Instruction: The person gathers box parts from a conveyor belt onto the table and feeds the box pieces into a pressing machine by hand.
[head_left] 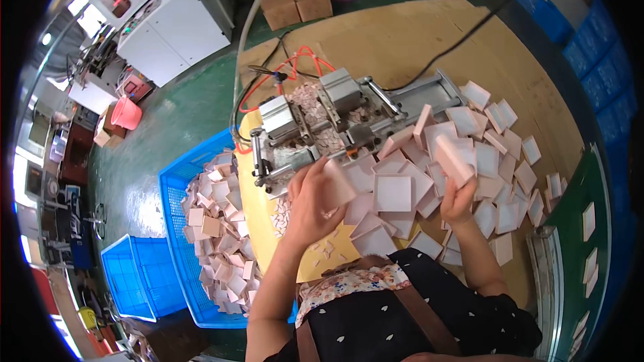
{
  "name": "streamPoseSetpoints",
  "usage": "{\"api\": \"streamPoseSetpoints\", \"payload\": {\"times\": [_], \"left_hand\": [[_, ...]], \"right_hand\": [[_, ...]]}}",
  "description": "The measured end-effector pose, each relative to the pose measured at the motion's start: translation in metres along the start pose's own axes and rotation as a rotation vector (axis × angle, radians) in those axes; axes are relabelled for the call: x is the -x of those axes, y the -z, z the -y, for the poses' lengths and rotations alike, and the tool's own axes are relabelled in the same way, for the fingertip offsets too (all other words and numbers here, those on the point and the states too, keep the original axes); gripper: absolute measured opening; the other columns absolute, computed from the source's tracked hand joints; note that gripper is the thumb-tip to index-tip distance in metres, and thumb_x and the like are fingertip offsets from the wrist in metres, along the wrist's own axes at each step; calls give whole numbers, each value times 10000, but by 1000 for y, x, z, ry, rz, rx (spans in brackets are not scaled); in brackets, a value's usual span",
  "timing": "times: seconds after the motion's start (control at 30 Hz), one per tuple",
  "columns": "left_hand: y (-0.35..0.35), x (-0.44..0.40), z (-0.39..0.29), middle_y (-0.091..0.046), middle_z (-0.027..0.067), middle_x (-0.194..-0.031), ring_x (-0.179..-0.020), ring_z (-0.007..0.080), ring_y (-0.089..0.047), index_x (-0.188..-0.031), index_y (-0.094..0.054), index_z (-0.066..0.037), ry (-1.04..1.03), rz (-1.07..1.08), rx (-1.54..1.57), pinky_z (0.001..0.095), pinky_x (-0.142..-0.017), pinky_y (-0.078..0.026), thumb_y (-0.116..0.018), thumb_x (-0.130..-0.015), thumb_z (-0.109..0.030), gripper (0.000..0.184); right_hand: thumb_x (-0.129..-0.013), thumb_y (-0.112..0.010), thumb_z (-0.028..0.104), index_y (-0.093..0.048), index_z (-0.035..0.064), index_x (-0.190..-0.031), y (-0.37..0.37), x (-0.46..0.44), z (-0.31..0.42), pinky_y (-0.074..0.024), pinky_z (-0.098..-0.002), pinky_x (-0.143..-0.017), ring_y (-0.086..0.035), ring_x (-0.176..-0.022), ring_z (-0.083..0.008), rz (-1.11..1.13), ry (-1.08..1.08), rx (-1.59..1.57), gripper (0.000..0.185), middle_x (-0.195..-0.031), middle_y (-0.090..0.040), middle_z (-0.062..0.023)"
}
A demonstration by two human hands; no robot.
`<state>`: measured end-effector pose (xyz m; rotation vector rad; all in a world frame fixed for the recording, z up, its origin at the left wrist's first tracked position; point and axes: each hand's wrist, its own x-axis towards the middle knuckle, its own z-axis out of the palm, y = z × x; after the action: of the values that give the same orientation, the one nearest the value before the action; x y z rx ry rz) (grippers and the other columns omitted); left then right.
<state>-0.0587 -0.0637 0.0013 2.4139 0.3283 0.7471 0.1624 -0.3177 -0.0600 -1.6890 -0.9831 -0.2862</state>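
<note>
Close to the front edge of a metal clamping fixture with air cylinders [341, 88], my left hand [307, 209] is closed around a small pale pink box piece [338, 186]. Over the heap on the right, my right hand [459, 202] grips another pale pink box [454, 160], tilted up on its edge. Shallow open boxes with white insides [394, 193] lie piled between and beyond both hands. Small pink offcuts [282, 218] are scattered in front of the fixture, and more lie on it.
A blue crate [176, 204] full of small boxes stands left of the cardboard-covered table [402, 33]. Another blue crate [127, 275] is on the floor. Red air hoses [305, 57] and a black cable [463, 43] run to the fixture. A green board [590, 181] stands at right.
</note>
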Motion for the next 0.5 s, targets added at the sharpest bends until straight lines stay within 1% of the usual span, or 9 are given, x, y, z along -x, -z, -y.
{"api": "streamPoseSetpoints", "payload": {"times": [0.07, 0.1, 0.17, 0.2, 0.27, 0.3, 0.33, 0.4, 0.5], "left_hand": [[10, -40, -1, -497, 168, -1470, -1282, 391, -474, -1207, -523, -58, -103, 47, -63, 517, -1083, -324, -821, -725, -173, 579], [10, -54, 6, -519, 165, -1455, -1312, 370, -479, -1145, -560, -73, -126, 87, -106, 537, -1104, -314, -831, -734, -193, 506], [7, -70, 27, -537, 167, -1441, -1351, 365, -468, -1111, -585, -101, -99, 144, -235, 559, -1135, -290, -832, -750, -230, 456], [8, -71, 30, -550, 163, -1431, -1391, 356, -446, -1110, -601, -125, -53, 139, -281, 577, -1162, -261, -823, -768, -267, 431], [4, -66, 31, -546, 162, -1438, -1405, 336, -439, -1106, -601, -133, -64, 67, -342, 581, -1174, -244, -811, -784, -286, 414], [1, -62, 31, -539, 158, -1457, -1430, 332, -417, -1116, -607, -126, -62, 98, -337, 568, -1199, -202, -786, -823, -323, 395], [-3, -59, 34, -539, 158, -1457, -1430, 332, -417, -1116, -607, -126, -63, 97, -327, 568, -1199, -202, -786, -823, -323, 395], [-9, -54, 40, -513, 166, -1482, -1429, 338, -416, -1151, -583, -122, -66, 63, -293, 583, -1200, -182, -773, -839, -330, 420], [-5, -57, 34, -503, 179, -1489, -1434, 343, -409, -1176, -556, -114, -45, 97, -289, 600, -1198, -167, -754, -861, -321, 426]], "right_hand": [[-1049, -462, 77, -465, -46, -1255, -18, -26, 40, -538, -316, -815, -631, -937, -201, -166, -180, -286, 241, -1167, -588, -164], [-1058, -497, 99, -487, -34, -1274, -15, -37, 59, -544, -265, -789, -642, -909, -143, -103, -280, -444, 254, -1152, -613, -129], [-1045, -547, 150, -509, -34, -1310, -11, -43, 76, -542, -269, -733, -657, -810, -129, 56, -474, -505, 324, -1056, -681, -96], [-1026, -589, 152, -539, -31, -1328, -14, -45, 90, -545, -261, -666, -654, -740, -122, 24, -545, -506, 357, -988, -705, -82], [-1031, -584, 139, -501, -39, -1366, -17, -39, 95, -564, -267, -712, -676, -750, -137, 49, -652, -549, 389, -1034, -709, -98], [-1036, -572, 145, -489, -30, -1383, -20, -36, 95, -575, -284, -719, -679, -781, -149, 62, -704, -575, 397, -1046, -697, -103], [-1036, -572, 145, -489, -30, -1383, -24, -34, 91, -575, -284, -719, -679, -781, -149, 61, -704, -564, 397, -1046, -697, -103], [-1043, -559, 149, -444, -22, -1429, -35, -31, 85, -581, -304, -740, -677, -835, -157, 33, -838, -823, 437, -1058, -683, -107], [-1048, -543, 138, -403, 25, -1479, -50, -49, 91, -581, -317, -758, -670, -879, -162, 45, -856, -835, 467, -1066, -673, -104]]}}
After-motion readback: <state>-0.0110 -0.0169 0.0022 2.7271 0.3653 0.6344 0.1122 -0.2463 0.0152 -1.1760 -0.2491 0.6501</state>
